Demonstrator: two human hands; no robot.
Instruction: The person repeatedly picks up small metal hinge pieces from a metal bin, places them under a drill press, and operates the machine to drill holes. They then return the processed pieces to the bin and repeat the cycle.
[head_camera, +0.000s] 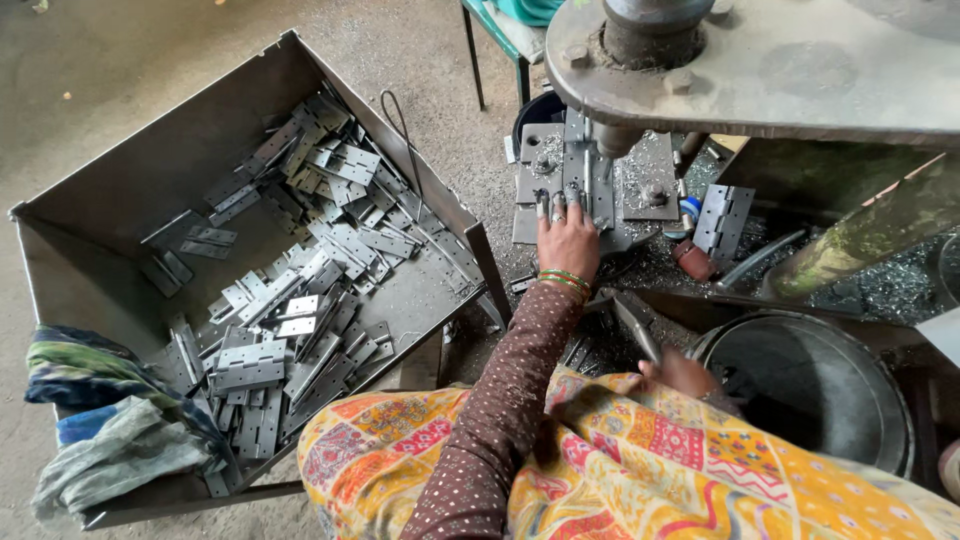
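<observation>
My left hand (567, 240) reaches forward to the drill press table (640, 185). Its fingertips press a flat grey hinge plate (562, 178) down just beside the drill spindle (612, 140). Green and gold bangles sit on that wrist, above a brown dotted sleeve. My right hand (684, 372) stays low by my lap, partly hidden by orange patterned cloth. It closes around the end of a dark metal lever (634, 322) that slants up to the left.
At left, a large grey metal bin (150, 170) holds several loose hinges (300, 300), and bundled cloth (100, 420) hangs over its near corner. A small stack of hinges (722, 220) stands right of the spindle. A round metal bucket (810, 390) sits at right among metal shavings.
</observation>
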